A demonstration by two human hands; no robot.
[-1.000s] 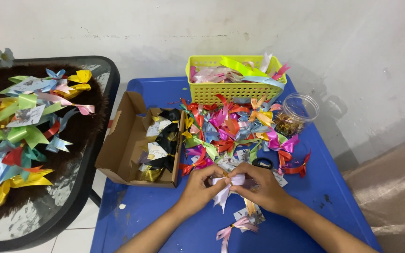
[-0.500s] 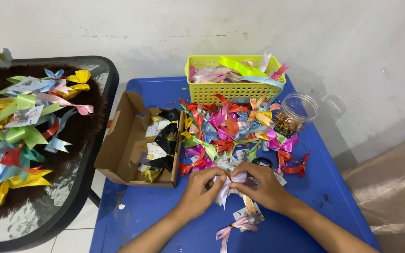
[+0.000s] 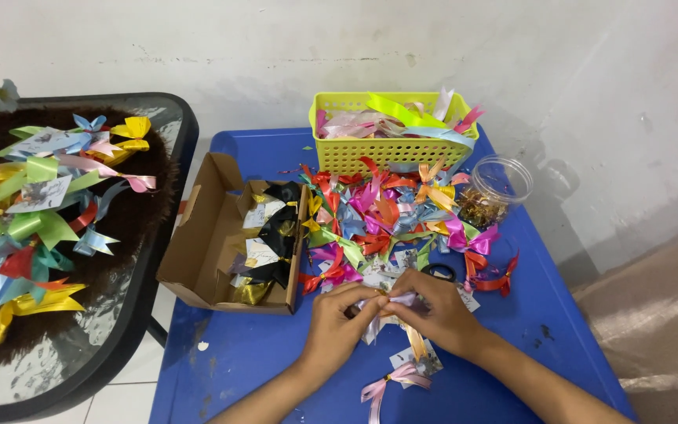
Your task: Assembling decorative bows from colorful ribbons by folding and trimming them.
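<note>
Box: your open brown cardboard box [image 3: 205,251] lies on the blue table's left side | Basket: yellow, at the far edge [image 3: 378,149] | Jar: clear, round, right of basket [image 3: 496,188] | Tags: small white cards [image 3: 41,192] on the side table's ribbons

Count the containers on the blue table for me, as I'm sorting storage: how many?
3: a yellow basket at the back, a clear jar to its right, and an open cardboard box at the left edge. Ribbons may hide more.

the flat plastic table [image 3: 260,369] is blue, the slotted plastic basket [image 3: 386,149] yellow. the open cardboard box [image 3: 205,251] is brown, the satin ribbon bow [image 3: 390,385] pale pink.
</note>
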